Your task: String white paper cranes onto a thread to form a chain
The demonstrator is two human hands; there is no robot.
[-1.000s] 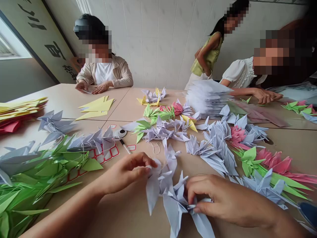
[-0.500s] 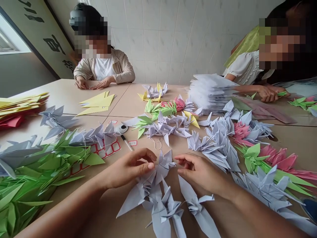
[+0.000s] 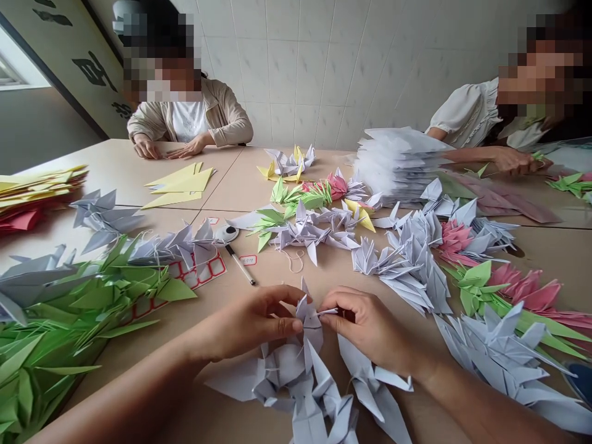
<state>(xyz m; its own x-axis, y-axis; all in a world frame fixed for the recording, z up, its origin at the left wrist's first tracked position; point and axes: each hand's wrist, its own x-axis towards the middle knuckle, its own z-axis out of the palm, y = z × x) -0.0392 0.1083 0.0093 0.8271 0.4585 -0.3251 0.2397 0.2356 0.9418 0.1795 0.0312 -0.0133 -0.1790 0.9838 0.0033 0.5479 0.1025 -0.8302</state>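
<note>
Both my hands meet over a cluster of lavender paper cranes (image 3: 305,376) lying on the tan table (image 3: 259,185) close to me. My left hand (image 3: 252,320) pinches the top crane (image 3: 309,316) from the left, thumb and forefinger closed on its folded body. From the right, my right hand (image 3: 370,327) pinches the same crane's wing tip between its fingertips. More lavender cranes spread below my hands toward the near edge.
Green cranes (image 3: 69,320) pile up at the left, lavender, pink and green ones (image 3: 462,265) at the right. A pen (image 3: 240,264), a red sticker sheet (image 3: 198,274) and a white paper stack (image 3: 398,163) lie further out. Two other people sit across the table folding.
My right hand has moved from the lower cranes up to the top crane and closed on its wing. The left hand shifted slightly right. The standing person has left the view.
</note>
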